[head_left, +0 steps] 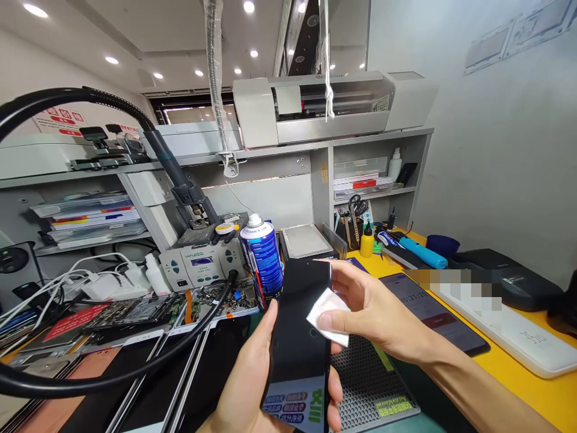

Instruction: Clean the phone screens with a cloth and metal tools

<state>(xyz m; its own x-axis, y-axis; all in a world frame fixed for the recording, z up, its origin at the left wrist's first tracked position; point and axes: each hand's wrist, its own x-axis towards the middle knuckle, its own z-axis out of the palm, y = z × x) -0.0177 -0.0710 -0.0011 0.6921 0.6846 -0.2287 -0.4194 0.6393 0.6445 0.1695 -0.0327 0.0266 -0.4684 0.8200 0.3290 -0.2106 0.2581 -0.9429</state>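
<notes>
A black smartphone (293, 337) stands tilted toward me, its glossy dark screen reflecting some coloured lettering near the bottom. Wrapped round its lower half from the left and below is my left hand (252, 367), thumb along one edge and fingertips on the other. My right hand (369, 307) pinches a folded white wipe (331, 316) under the thumb, against the right side of the screen. The right fingers pass partly behind the phone and are hidden there. Beneath both hands lies a dark perforated mat (365, 379).
A blue spray can (261, 258) rises just behind the phone. To the left are several phones (180, 385), circuit boards (157, 310) and a black hose (135, 388) arching over them. On the right lie a phone with a timer (433, 313) and a white device (518, 334).
</notes>
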